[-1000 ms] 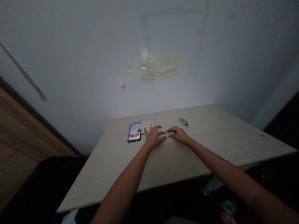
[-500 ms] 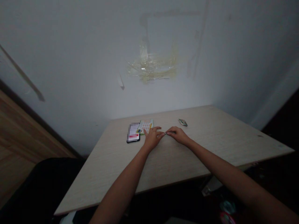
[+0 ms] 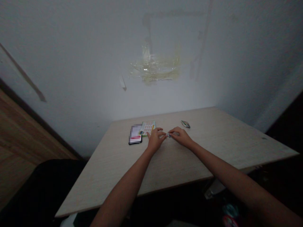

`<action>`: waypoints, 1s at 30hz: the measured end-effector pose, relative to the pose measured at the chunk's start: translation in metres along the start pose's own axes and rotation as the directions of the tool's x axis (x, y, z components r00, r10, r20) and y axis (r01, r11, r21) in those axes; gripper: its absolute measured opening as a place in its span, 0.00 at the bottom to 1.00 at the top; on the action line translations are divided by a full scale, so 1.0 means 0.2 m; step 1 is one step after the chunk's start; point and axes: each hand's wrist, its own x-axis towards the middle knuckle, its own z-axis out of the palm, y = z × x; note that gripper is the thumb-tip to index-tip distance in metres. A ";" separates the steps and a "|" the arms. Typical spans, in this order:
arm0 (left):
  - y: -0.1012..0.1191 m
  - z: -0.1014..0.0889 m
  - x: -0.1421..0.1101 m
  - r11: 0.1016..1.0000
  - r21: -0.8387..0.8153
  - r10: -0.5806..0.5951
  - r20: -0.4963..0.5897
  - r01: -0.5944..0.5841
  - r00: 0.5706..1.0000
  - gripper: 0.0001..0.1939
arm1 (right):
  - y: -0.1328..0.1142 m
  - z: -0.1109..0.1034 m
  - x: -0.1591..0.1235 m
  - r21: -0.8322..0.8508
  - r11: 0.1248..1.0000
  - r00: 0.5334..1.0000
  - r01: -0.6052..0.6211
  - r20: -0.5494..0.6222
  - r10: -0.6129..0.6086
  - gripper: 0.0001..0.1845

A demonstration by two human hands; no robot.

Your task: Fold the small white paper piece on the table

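bluish white in colour, showing as a small piece (image 3: 168, 135) between the fingertips of both hands, below and right of the frame's centre; pinching with the left hand (image 3: 155, 139) from one side, thumb and forefinger all but meeting, other fingers fanning above the pale table (image 3: 184, 160); pinching with the right hand (image 3: 181, 136) from the other side, fingertips drawn together on the same small piece; looking too small and dim for telling its exact shape; showing more plainly now than half a second ago, when almost disappearing between the fingertips; gripping more closely than a second ago, when holding thumbs and forefingers farther apart; suggesting, as a judgement, a shifting of the pinch with the handling still going on; leaving a printed card (image 3: 148, 127) near the left hand, partly overlapping a phone (image 3: 135, 138) left of the frame's centre; leaving a crumpled packet (image 3: 185, 124) beyond the right hand; facing a wall (image 3: 82, 63) with yellowed tape (image 3: 161, 75) across the upper middle.
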 end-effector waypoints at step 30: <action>0.04 0.00 0.01 0.996 -0.090 -0.025 -0.071 0.019 0.997 0.04 | 0.03 0.02 0.02 0.050 0.987 0.985 -0.154 -0.067 0.157 0.08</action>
